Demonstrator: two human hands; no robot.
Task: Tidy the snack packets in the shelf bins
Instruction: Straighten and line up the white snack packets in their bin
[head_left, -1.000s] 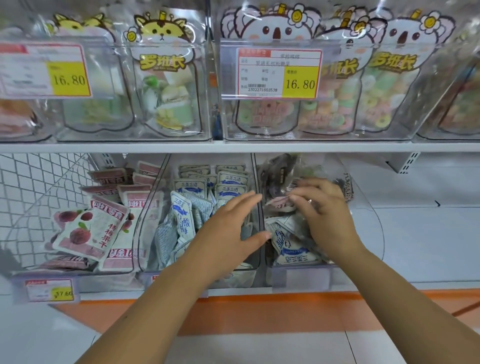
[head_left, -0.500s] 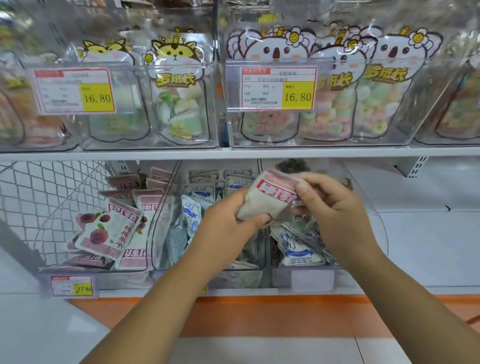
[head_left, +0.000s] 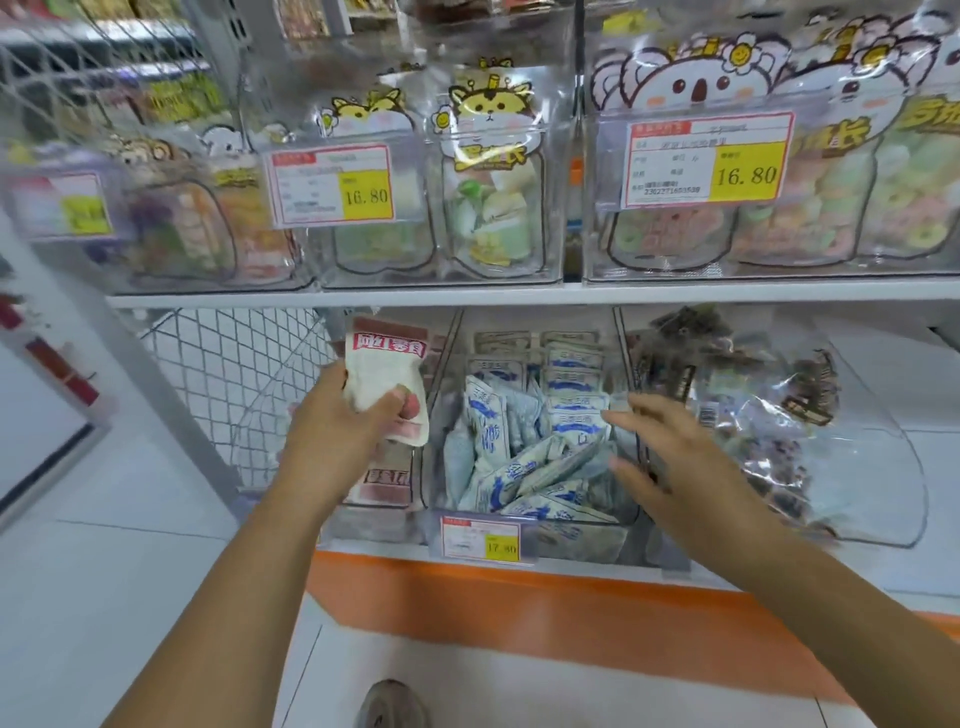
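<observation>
My left hand (head_left: 343, 421) grips a white packet with red print (head_left: 383, 370) and holds it upright in front of the left clear bin (head_left: 384, 483), where matching red and white packets lie. My right hand (head_left: 660, 447) is open with fingers spread, empty, hovering over the right side of the middle bin (head_left: 597, 514) full of blue and white packets (head_left: 524, 447). The right bin (head_left: 883, 467) holds dark wrapped snacks (head_left: 737, 374).
Above the white shelf board (head_left: 519, 297) stand clear bins of animal-print candy bags (head_left: 488, 182) with 16.80 price tags (head_left: 748, 166). A wire mesh panel (head_left: 234, 374) is left of the bins. An orange strip (head_left: 519, 587) runs below them; my shoe (head_left: 392, 704) shows on the floor.
My right hand passed the red and white packet to my left, which carried it left to the left bin. My right hand let go and opened over the middle bin. The view shifted left.
</observation>
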